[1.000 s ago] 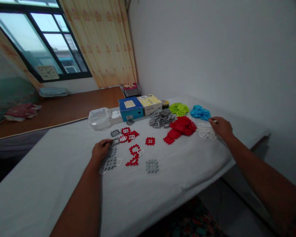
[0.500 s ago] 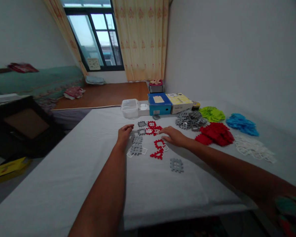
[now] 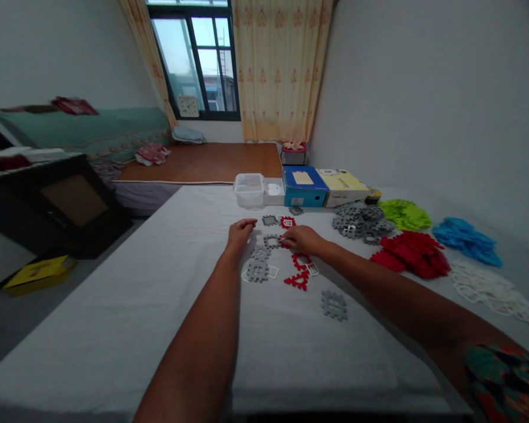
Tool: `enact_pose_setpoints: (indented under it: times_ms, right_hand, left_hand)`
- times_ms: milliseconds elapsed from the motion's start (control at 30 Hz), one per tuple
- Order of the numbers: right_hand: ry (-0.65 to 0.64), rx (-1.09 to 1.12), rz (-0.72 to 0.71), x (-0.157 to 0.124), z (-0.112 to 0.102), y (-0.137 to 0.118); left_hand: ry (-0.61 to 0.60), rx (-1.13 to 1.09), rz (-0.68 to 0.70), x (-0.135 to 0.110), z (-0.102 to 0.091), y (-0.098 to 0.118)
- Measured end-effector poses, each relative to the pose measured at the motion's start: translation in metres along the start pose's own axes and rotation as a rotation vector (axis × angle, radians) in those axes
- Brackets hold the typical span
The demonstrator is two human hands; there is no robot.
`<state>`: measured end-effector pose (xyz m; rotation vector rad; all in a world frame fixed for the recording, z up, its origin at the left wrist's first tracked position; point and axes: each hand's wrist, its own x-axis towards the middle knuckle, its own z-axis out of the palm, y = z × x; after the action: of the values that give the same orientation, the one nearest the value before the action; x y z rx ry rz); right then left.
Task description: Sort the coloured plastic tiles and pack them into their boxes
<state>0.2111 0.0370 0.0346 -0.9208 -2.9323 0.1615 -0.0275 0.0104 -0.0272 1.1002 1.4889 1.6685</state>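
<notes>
Flat interlocking plastic tiles lie on a white sheet (image 3: pixel 158 305). My left hand (image 3: pixel 240 230) rests with curled fingers beside a run of grey tiles (image 3: pixel 259 263). My right hand (image 3: pixel 302 238) lies palm down over red tiles, its fingertips pinched at a small red piece (image 3: pixel 284 239); what they hold is too small to make out. More red tiles with white inserts (image 3: pixel 300 270) lie just below it, and a single grey tile (image 3: pixel 334 305) lies nearer me.
Sorted heaps sit to the right: grey (image 3: pixel 359 220), green (image 3: pixel 404 214), red (image 3: pixel 414 252), blue (image 3: pixel 465 239), white (image 3: pixel 494 291). A clear tub (image 3: pixel 249 189), a blue box (image 3: pixel 304 185) and a yellow box (image 3: pixel 341 179) stand at the far edge. Dark furniture (image 3: pixel 66 205) stands left.
My right hand came from the white heap at the far right to the red tiles in the middle. The view swung left. My left hand stayed by the grey tiles.
</notes>
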Motion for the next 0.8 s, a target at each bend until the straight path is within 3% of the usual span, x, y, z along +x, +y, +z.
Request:
enact_pose_setpoints:
  times_ms: [133, 333, 467, 567, 700, 800]
  right_hand:
    - [-0.002, 0.196, -0.017, -0.017, -0.008, 0.009]
    - [0.168, 0.460, 0.129, -0.040, -0.012, 0.023]
    - [0.200, 0.198, 0.224, -0.048, -0.010, 0.025]
    - [0.156, -0.030, 0.262, -0.052, -0.014, 0.024]
    - [0.074, 0.013, 0.210, -0.057, -0.023, 0.024]
    - [0.105, 0.040, 0.235, -0.057, -0.020, 0.026]
  left_hand:
    - [-0.004, 0.000, 0.002, -0.001, 0.000, 0.002]
    - [-0.007, 0.027, -0.002, -0.002, 0.000, 0.005]
    - [-0.009, 0.040, 0.000, -0.003, 0.001, 0.007]
    - [-0.012, 0.043, 0.006, -0.003, 0.001, 0.006]
    - [-0.011, 0.044, 0.013, -0.001, 0.001, 0.003]
    - [-0.014, 0.051, 0.015, -0.001, 0.001, 0.003]
